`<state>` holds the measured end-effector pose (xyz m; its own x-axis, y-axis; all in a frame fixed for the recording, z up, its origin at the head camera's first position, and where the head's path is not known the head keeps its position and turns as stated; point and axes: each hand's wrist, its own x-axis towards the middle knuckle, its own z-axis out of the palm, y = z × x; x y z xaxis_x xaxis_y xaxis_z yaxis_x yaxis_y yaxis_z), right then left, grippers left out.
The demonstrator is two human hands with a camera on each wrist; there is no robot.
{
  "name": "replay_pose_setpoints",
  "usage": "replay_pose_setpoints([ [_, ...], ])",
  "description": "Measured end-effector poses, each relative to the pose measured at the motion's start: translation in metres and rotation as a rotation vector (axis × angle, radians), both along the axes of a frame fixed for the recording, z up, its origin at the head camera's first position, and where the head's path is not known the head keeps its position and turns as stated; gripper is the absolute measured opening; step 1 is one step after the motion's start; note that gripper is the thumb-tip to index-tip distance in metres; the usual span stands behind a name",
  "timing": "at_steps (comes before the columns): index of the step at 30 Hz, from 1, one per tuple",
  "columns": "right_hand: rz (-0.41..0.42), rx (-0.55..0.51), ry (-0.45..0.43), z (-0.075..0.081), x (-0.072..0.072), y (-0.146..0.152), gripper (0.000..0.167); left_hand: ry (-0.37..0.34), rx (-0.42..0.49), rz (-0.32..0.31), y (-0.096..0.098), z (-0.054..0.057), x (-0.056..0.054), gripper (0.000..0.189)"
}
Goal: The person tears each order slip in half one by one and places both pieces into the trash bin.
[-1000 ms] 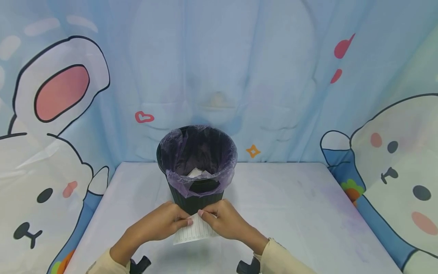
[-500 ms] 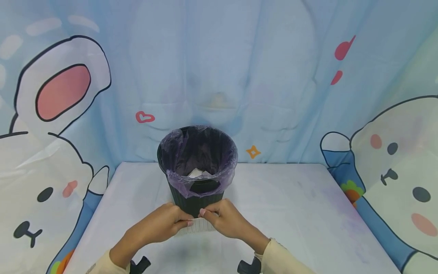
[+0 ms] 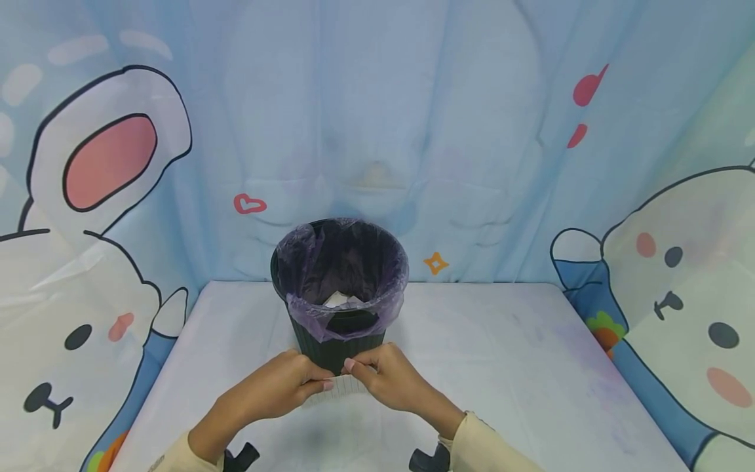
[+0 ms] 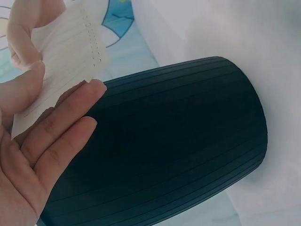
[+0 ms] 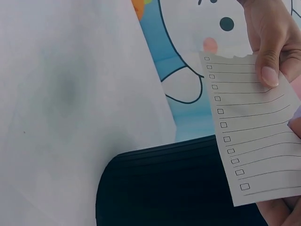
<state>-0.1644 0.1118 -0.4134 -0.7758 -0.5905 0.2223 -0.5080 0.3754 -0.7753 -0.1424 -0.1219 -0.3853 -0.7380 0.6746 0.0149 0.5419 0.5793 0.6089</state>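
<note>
A sheet of lined checklist paper (image 5: 254,127), with a column of small boxes along one side, is held in front of the dark bin. My left hand (image 3: 289,387) pinches one end between thumb and fingers; in the left wrist view, that end has a ragged edge. The other end is in the grip of my right hand (image 3: 392,380), close beside the left. From the head view only a thin pale strip of the paper shows between the hands. The ribbed dark bin (image 4: 169,136) stands just behind it, lined with a purple plastic bag (image 3: 309,314).
Inside the bin lie some white paper pieces (image 3: 337,299). The bin stands on a white-covered table (image 3: 501,367), near its back edge. A blue curtain (image 3: 377,118) with cartoon animals hangs behind and at both sides.
The paper has tipped from showing its lined face to nearly edge-on in the head view. Both hands stay almost in place, still gripping it.
</note>
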Motion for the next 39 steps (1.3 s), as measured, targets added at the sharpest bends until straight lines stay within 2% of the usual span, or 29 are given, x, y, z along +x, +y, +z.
replay_pose_setpoints([
  [22, -0.026, 0.042, 0.002, 0.0046, -0.0014, 0.0022, 0.026, 0.036, -0.003, -0.013, 0.0008, 0.0038, 0.0052, 0.021],
  [30, -0.033, 0.021, 0.03, 0.0046, -0.0032, 0.0046, 0.028, 0.062, -0.008, -0.024, 0.001, 0.0073, 0.0065, 0.023],
  [39, -0.04, 0.009, 0.025, 0.0061, -0.0036, 0.0061, 0.027, 0.057, 0.004, -0.03, 0.0002, 0.0088, 0.0074, 0.021],
])
